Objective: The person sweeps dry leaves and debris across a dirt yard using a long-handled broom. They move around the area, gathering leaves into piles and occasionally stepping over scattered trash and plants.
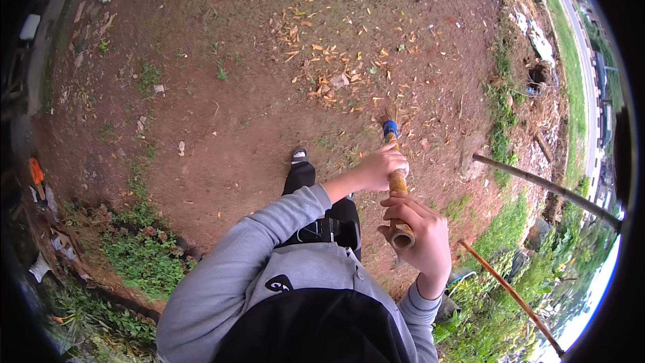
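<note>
Both hands hold the thick bamboo handle of a broom [398, 181], whose hollow end points up towards me. My left hand [381, 167] is closed around the handle lower down, below the blue binding [390, 128]. Nearer my body, my right hand [421, 229] wraps the handle close to its open end. The broom's thin bristles [388, 112] reach the bare soil beside scattered yellow and brown dry leaves [327, 88]. A crumpled pale scrap [338, 81] lies among these leaves.
A sandalled foot [299, 155] stands on reddish soil. At right, a grey pole [546, 186] and a rusty rod [509, 292] rise near grass, rubbish [540, 45] and a road [579, 50]. Low green plants [143, 259] grow at lower left, near an orange-topped object [36, 171].
</note>
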Action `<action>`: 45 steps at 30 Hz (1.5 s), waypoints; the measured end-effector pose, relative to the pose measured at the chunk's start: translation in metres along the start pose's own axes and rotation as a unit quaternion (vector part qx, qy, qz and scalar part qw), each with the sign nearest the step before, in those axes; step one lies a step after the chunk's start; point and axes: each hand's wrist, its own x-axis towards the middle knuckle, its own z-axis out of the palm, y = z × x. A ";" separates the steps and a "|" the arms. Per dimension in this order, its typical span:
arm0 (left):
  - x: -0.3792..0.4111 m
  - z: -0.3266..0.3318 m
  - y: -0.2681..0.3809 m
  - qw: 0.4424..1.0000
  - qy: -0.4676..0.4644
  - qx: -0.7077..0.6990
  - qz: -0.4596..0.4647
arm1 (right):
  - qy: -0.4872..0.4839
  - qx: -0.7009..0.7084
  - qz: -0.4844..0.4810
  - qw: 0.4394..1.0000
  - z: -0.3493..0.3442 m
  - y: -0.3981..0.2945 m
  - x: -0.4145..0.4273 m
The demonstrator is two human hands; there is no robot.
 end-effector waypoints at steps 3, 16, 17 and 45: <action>-0.039 -0.043 0.019 0.996 0.000 0.088 -0.028 | -0.047 0.127 -0.076 0.988 -0.006 0.006 -0.006; -0.185 -0.059 -0.132 0.940 0.142 0.120 -0.285 | -0.111 0.309 -0.112 0.938 0.158 0.078 0.088; -0.147 -0.037 -0.141 0.952 0.105 0.090 -0.272 | -0.094 0.311 -0.080 0.942 0.126 0.094 0.086; 0.101 0.011 -0.220 0.981 0.052 -0.049 -0.182 | -0.170 0.201 -0.009 0.965 -0.051 0.208 0.185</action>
